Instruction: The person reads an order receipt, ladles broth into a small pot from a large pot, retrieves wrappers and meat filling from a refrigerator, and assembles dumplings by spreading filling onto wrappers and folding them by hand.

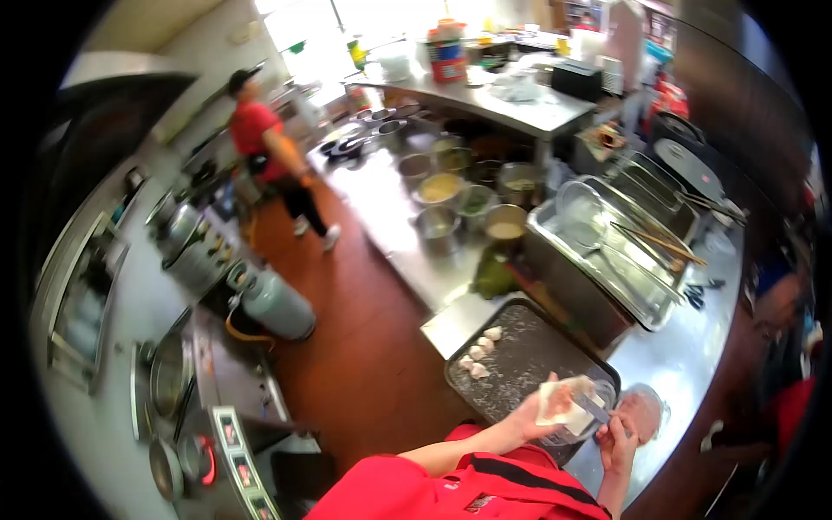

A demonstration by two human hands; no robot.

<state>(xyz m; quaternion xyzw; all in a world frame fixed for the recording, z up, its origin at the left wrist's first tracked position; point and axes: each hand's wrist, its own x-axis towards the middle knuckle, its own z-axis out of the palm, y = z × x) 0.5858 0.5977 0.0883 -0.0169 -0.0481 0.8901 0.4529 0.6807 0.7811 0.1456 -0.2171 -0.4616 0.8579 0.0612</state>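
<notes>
Wrapper (552, 419) with pink filling (562, 400) rests on the left hand (523, 421), fingers supporting it. Right hand (617, 440) fingers grip a flat blade (593, 407), its end over the wrapper. Beside the right hand: a clear bowl (663, 409). Beyond: a dark tray (542, 351) bearing white dough pieces (477, 354). Farther: metal pots (438, 227); a person in red (256, 130).

We see a thin, square, cream-coloured dough sheet (575, 419), soft and matt, and a flat grey blade (593, 409) of smooth metal. Our dark rectangular tray (533, 351) looks dull, roughened by white powder; the silvery metal counter (689, 360) is glossy, our red shirt (399, 490) matt cloth.
</notes>
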